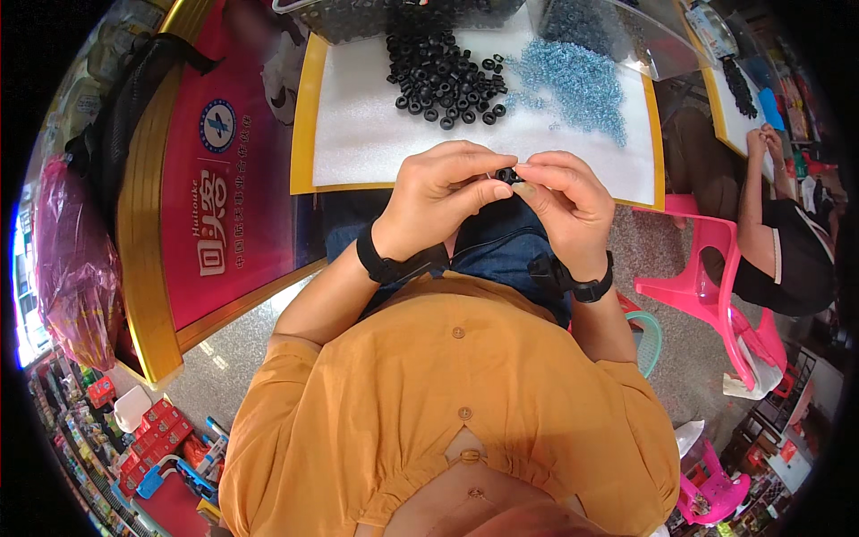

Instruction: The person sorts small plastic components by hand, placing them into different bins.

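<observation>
My left hand [443, 183] pinches a small black ring-shaped part [508, 175] between thumb and fingertips, just off the table's near edge. From the other side, my right hand [571, 192] meets it with thumb and fingers closed at the same part; anything smaller between those fingertips is too small to make out. Beyond my hands, a heap of black ring-shaped parts [446, 82] lies loose on a white sheet [358, 134]. To its right spreads a pile of tiny light-blue, glassy pieces [577, 85].
Clear plastic bins [658, 45] stand along the table's far side. A yellow edge [305, 125] rims the table. At left is a wood-framed counter with a pink panel [201, 295]. Pink chairs [693, 268] and another person [787, 242] at a second table are on the right.
</observation>
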{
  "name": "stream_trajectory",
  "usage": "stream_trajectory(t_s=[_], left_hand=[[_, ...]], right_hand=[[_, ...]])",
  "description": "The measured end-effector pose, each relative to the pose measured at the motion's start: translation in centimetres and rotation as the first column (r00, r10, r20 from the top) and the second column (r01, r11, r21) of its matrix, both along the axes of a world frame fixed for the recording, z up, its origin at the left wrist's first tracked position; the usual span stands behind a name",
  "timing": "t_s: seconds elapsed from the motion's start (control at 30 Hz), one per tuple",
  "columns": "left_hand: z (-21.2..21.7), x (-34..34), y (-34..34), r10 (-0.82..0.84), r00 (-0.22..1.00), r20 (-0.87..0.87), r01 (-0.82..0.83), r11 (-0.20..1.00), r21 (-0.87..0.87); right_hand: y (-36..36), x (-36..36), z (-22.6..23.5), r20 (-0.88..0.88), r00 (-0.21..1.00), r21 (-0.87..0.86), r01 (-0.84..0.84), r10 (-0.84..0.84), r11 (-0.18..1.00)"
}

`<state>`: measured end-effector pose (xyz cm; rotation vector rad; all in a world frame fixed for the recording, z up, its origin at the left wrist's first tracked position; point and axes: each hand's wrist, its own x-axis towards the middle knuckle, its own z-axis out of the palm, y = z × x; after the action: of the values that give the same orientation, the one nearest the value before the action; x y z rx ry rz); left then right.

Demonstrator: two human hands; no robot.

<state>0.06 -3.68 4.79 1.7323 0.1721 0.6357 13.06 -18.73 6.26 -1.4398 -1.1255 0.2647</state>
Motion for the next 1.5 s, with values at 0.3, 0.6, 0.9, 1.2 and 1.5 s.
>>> stream_trajectory(t_s=[0.3,0.6,0.9,1.2,1.5], left_hand=[[0.3,0.1,-0.5,-0.023,0.997,0.078,0.018,0.997,0.070],[-0.4,-0.2,0.0,-0.122,0.986,0.111,0.120,0.992,0.022],[0.1,-0.2,0.6,-0.226,0.971,0.078,0.218,0.971,0.099],[0.8,0.1,0.4,-0.234,0.955,0.181,0.162,0.926,0.341],[0.8,-0.3,0.3,-0.248,0.959,0.136,0.211,0.947,0.243]], right_hand=[[-0.2,0.5,-2.0,-0.728,0.616,0.198,-0.230,0.300,0.953],[-1.0,1.1,-2.0,-0.878,0.296,0.203,-0.483,0.377,0.852],[-1.0,-1.0,-3.4,-0.856,0.292,0.304,-0.384,0.427,0.872],[-0.9,-0.7,-3.9,-0.844,0.092,0.449,-0.415,0.528,0.791],[-0.5,-2.1,-1.9,-0.860,0.244,0.344,-0.372,0.448,0.862]])
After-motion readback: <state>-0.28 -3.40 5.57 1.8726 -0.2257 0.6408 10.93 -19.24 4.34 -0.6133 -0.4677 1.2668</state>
